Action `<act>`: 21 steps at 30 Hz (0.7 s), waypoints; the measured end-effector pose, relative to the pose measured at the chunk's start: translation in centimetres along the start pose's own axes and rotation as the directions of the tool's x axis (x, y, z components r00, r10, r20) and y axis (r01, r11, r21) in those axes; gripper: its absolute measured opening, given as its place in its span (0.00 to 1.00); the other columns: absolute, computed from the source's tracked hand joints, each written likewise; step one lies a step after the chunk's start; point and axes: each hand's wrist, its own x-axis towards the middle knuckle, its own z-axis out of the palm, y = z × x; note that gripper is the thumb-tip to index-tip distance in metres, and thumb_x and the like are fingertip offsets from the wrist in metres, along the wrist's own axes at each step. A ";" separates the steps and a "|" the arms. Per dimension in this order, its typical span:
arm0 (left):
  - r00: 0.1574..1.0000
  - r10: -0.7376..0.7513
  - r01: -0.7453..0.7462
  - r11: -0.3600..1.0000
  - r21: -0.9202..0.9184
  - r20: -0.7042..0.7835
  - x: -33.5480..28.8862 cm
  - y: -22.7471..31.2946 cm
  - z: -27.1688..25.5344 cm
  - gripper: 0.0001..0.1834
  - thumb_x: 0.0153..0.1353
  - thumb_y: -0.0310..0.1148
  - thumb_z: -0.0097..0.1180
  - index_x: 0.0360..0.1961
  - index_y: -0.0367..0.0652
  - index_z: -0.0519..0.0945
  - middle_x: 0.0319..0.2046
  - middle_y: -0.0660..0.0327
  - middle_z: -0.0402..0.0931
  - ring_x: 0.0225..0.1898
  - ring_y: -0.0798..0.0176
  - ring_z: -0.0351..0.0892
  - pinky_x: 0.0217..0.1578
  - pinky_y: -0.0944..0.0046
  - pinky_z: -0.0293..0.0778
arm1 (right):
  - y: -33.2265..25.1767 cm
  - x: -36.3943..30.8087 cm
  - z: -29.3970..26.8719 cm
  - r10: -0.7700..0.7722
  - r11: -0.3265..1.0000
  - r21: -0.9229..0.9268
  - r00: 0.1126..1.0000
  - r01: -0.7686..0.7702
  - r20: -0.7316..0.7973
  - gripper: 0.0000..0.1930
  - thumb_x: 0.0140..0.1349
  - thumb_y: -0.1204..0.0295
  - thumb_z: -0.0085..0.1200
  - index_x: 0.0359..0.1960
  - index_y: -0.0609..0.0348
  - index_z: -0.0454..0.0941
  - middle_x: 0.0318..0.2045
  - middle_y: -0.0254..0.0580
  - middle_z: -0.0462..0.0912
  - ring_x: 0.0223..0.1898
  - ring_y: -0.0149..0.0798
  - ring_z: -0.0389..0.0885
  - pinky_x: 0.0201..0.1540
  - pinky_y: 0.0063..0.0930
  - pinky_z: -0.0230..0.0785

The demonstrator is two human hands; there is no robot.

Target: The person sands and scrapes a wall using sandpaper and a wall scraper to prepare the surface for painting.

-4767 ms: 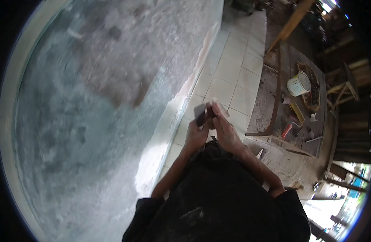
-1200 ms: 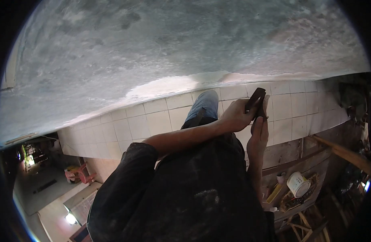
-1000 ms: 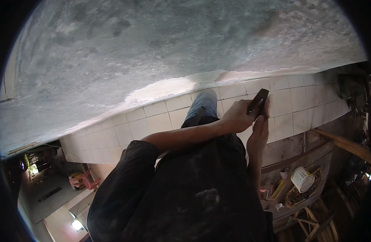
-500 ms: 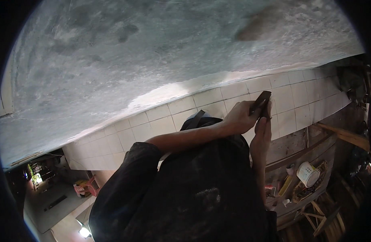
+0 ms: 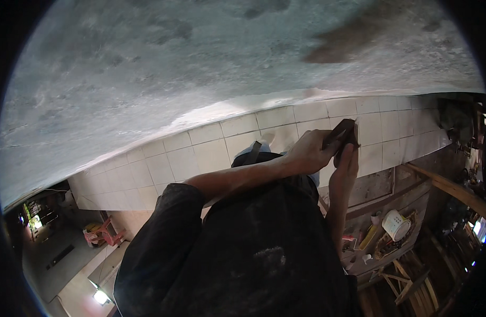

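Observation:
My left hand (image 5: 308,150) pinches a dark brown flat piece (image 5: 342,127), its forearm crossing in front of my dark shirt. The piece looks bent or doubled, but its kind is not clear. My right hand (image 5: 344,170), held upright beside the left, has its fingers closed against the lower part of the same piece. Both hands meet in front of my body, above the tiled floor (image 5: 211,153). Part of the piece is hidden behind the fingers.
A grey plastered wall (image 5: 147,79) fills the upper view. Low at right, a white bucket (image 5: 395,226) and a yellow-handled tool (image 5: 367,237) sit on a wooden surface, with wooden beams (image 5: 454,190) nearby. At lower left are a red plastic stool (image 5: 103,232) and a bright lamp (image 5: 100,297).
My view has shifted slightly. My right fingers have moved up and in against the dark piece, while my left hand keeps its pinch on it.

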 end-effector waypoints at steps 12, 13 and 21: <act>0.994 -0.075 0.074 0.997 0.006 0.074 -2.2 0.2 -1.3 0.19 0.70 0.39 0.50 0.46 0.30 0.80 0.36 0.51 0.84 0.41 0.63 0.84 0.43 0.61 0.77 | 0.2 -2.2 0.1 0.080 0.997 -0.003 0.996 -0.080 0.032 0.27 0.78 0.59 0.33 0.70 0.63 0.58 0.60 0.44 0.72 0.57 0.30 0.70 0.55 0.23 0.64; 0.993 -0.109 0.108 0.994 0.022 0.049 -1.9 0.2 -1.6 0.18 0.70 0.38 0.50 0.47 0.30 0.79 0.37 0.51 0.84 0.41 0.63 0.84 0.43 0.61 0.77 | 0.0 -2.4 -0.1 0.132 0.990 -0.051 0.988 -0.128 0.084 0.27 0.77 0.59 0.34 0.70 0.63 0.58 0.59 0.44 0.73 0.57 0.30 0.70 0.55 0.23 0.64; 0.996 0.085 -0.089 0.989 0.115 0.033 -2.7 1.2 -1.6 0.18 0.68 0.38 0.51 0.46 0.31 0.79 0.35 0.51 0.84 0.40 0.62 0.83 0.41 0.59 0.76 | -1.4 -2.7 1.3 -0.038 0.990 -0.129 0.993 0.052 0.108 0.26 0.77 0.65 0.31 0.72 0.65 0.51 0.71 0.54 0.56 0.71 0.47 0.55 0.69 0.34 0.51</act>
